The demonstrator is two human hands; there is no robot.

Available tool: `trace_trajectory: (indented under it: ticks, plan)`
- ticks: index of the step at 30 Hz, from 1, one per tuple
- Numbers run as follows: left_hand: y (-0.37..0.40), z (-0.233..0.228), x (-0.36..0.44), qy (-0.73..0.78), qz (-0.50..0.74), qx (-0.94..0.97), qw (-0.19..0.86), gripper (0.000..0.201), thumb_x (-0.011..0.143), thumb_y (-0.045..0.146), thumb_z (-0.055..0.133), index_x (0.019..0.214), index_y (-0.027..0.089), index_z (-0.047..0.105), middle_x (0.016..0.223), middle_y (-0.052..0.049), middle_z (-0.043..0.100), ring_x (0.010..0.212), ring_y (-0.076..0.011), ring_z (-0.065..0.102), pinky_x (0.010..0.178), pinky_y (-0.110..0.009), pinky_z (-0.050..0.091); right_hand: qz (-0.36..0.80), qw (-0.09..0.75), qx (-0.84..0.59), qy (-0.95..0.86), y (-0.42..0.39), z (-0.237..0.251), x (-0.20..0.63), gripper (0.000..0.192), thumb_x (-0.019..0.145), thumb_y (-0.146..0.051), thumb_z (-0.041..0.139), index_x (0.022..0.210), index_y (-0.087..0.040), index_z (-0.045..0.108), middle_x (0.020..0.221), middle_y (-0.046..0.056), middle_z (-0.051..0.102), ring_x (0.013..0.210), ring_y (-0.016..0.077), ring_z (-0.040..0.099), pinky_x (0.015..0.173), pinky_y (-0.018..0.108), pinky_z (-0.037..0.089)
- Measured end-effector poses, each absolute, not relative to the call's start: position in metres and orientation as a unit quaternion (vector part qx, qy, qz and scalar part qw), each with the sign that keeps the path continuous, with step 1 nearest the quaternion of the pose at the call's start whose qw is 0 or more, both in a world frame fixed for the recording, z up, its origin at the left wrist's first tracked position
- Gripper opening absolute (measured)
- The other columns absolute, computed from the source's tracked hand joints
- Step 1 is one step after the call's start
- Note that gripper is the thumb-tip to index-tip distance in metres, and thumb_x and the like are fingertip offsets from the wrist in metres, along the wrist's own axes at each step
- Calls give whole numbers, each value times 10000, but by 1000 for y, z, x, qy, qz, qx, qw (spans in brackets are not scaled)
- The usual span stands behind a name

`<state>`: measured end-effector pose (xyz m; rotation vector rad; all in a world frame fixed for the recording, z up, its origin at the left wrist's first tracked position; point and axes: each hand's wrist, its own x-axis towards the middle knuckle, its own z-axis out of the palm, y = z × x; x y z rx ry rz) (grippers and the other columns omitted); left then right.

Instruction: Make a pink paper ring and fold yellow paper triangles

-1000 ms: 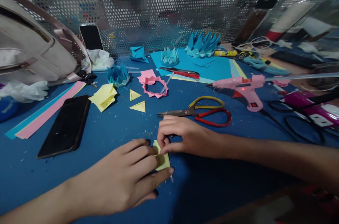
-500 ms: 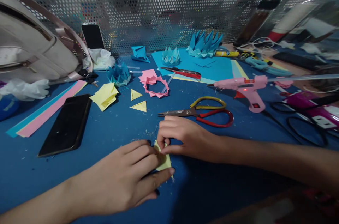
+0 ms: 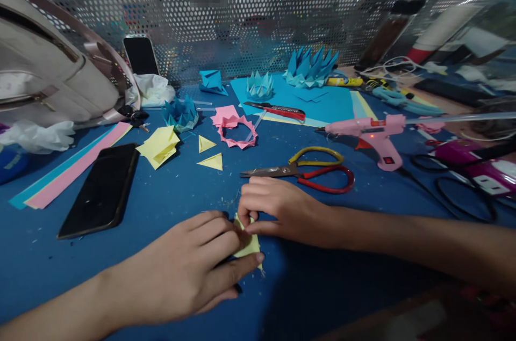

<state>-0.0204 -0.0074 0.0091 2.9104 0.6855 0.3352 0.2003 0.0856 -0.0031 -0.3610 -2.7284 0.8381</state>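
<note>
A small piece of yellow paper lies on the blue table between my hands, with a folded edge. My left hand holds it down from the left, its thumb stretched along the near edge and its other fingers curled over the paper. At the far edge, my right hand pinches the paper between thumb and curled fingers. Beyond them lie two folded yellow triangles and a loose stack of yellow paper squares. A pair of scissors with yellow and red handles rests just past my right hand.
A pink glue gun stands at the right with its cord. A black phone and paper strips lie left. Farther back are a pink paper ring, blue folded-paper pieces, a red cutter and a bag.
My left hand has shifted very slightly, and a little more of the yellow paper shows beside its fingers. My right hand keeps its pinch in nearly the same place.
</note>
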Motion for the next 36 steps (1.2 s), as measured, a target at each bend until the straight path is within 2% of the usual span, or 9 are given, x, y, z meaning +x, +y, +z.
trace_trajectory:
  ticks: [4, 14, 36]
  plan:
    - [-6, 9, -21, 224, 120, 964, 76, 415, 1024, 316, 490, 1363, 77, 507, 1117, -135, 644, 1055, -282, 584, 942, -449, 518, 286, 133, -124, -941, 86, -3, 201, 107, 909, -226, 702, 854, -168, 631, 812, -9, 605, 802, 159, 504, 745, 278, 371]
    - [-6, 7, -20, 231, 99, 965, 67, 428, 999, 325, 543, 1391, 158, 505, 1135, -115, 639, 1055, -285, 590, 943, -462, 523, 281, 130, -130, -942, 85, -2, 200, 109, 926, -233, 680, 852, -171, 630, 814, -3, 605, 806, 160, 505, 751, 277, 372]
    - [-8, 10, -18, 231, 91, 967, 50, 415, 986, 311, 580, 1365, 154, 519, 1127, -92, 657, 1042, -265, 602, 949, -427, 512, 277, 136, -124, -943, 85, -1, 200, 114, 913, -239, 697, 855, -161, 639, 816, -1, 600, 799, 161, 493, 737, 270, 368]
